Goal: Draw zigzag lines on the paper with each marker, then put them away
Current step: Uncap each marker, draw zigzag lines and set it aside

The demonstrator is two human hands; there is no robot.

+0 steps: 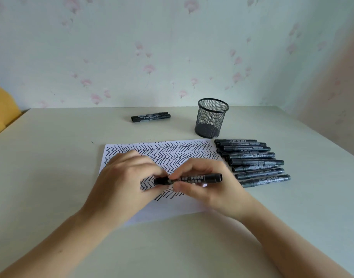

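Note:
A white paper (172, 207) covered in black zigzag lines lies in the middle of the table. Above it both hands hold one black marker (194, 178) lying sideways. My left hand (122, 181) pinches its left end, where the cap (161, 180) is. My right hand (204, 189) grips the barrel with thumb and fingers. Several black markers (254, 162) lie in a row to the right of the paper. Two more markers (151, 116) lie side by side at the back. A black mesh pen cup (211, 117) stands upright behind the paper with nothing visible inside.
The pale table (51, 157) ends against a flowered wall at the back. Its right edge runs diagonally past the marker row. A yellow object (1, 109) sits beyond the left edge.

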